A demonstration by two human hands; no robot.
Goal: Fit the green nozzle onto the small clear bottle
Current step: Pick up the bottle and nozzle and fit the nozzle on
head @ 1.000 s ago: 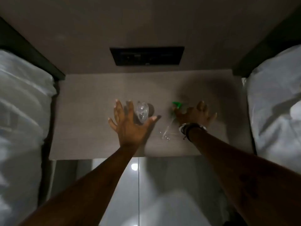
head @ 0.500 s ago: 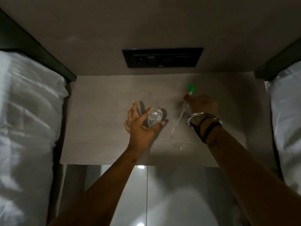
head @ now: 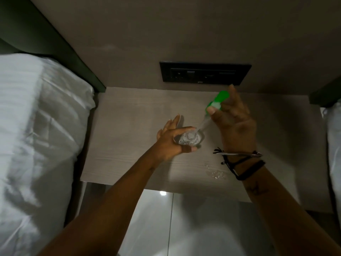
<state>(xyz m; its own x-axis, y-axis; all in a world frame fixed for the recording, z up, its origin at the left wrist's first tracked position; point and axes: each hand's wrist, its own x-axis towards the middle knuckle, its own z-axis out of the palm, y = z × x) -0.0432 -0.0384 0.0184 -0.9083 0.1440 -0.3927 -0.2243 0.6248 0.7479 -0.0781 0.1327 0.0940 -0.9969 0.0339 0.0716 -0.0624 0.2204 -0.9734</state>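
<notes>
The small clear bottle (head: 189,139) stands upright on the grey wooden bedside table (head: 125,145), seen from above with its neck open. My left hand (head: 171,143) is wrapped around its body. My right hand (head: 234,122) pinches the green nozzle (head: 217,101) up above the table, tilted, between thumb and fingers. The nozzle's clear dip tube (head: 202,125) slants down and left, and its lower end reaches the bottle's mouth. Whether the tube tip is inside the neck I cannot tell.
A few drops of liquid (head: 215,174) lie near the table's front edge by my right wrist. A black socket panel (head: 204,73) is on the wall behind. White bedding (head: 36,126) flanks the table on the left, more bedding (head: 334,145) on the right. Glossy floor (head: 175,218) lies below.
My left hand closed around the bottle. My right hand lifted the nozzle off the table and swung its tube over to the bottle's mouth. The camera moved closer.
</notes>
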